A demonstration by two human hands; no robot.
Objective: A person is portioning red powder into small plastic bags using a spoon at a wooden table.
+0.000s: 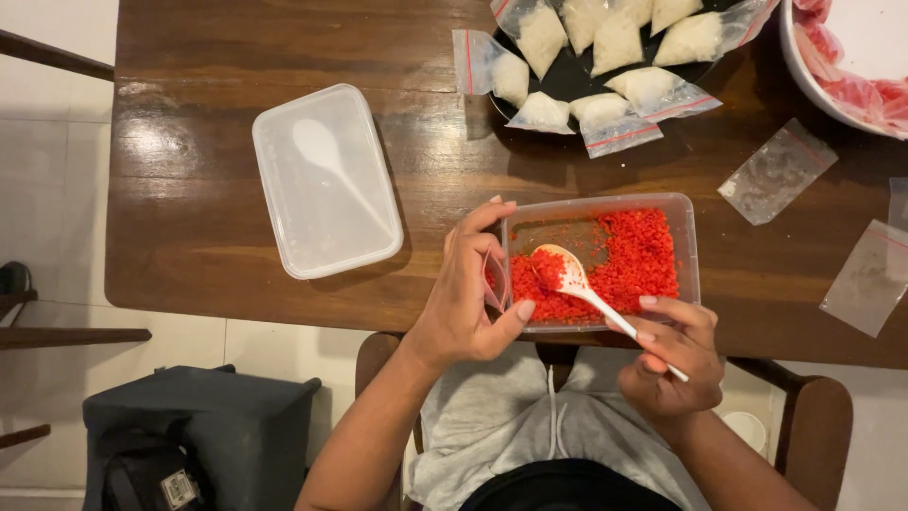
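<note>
Scooping red bits (624, 260) from the clear tub (689, 248) at the table edge (189, 237), right hand (667, 355) pinching the white spoon (577, 281), left hand (468, 298) pinching a little bag (492, 279) beside it. Keeping the spoon flat, holding the bag's mouth wide and close.

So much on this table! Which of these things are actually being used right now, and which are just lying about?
In use:
left hand holding a small clear bag open
right hand holding a white spoon
clear tub of red crumbs

Lying about:
tub lid
filled bags of white grains on a dark plate
empty bags
white bowl
wooden table
</note>
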